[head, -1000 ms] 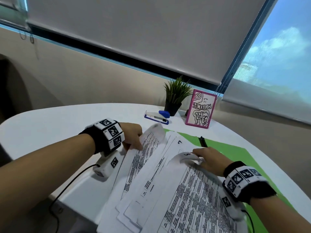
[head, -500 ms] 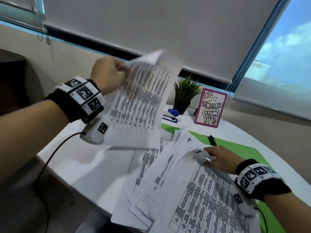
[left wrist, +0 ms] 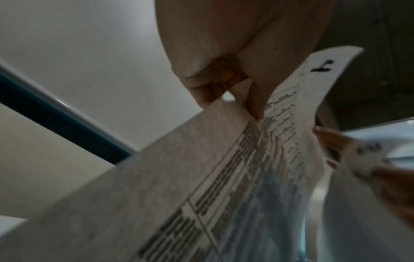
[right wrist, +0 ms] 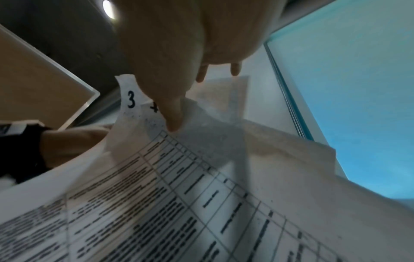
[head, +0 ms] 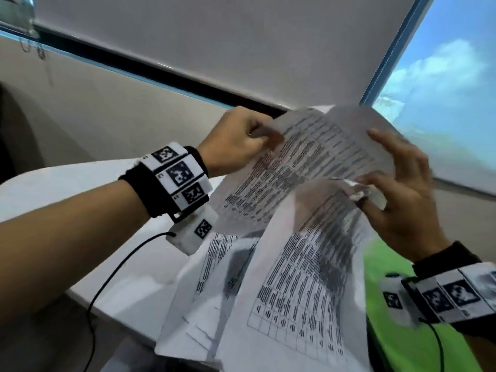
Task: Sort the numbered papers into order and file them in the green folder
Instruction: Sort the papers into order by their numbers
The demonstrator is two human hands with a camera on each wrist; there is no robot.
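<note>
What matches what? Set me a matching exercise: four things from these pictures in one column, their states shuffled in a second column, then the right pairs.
Things
1. left hand
2. right hand
3. green folder
4. loose papers

States
A. lies flat on the white table, right of the papers
B. pinches the corner of the sheet marked 3
C. fanned out on the table beneath both hands
D. pinches the top edge of the raised printed sheet

Pairs: 1-D, 2-B, 3-A, 4-C
</note>
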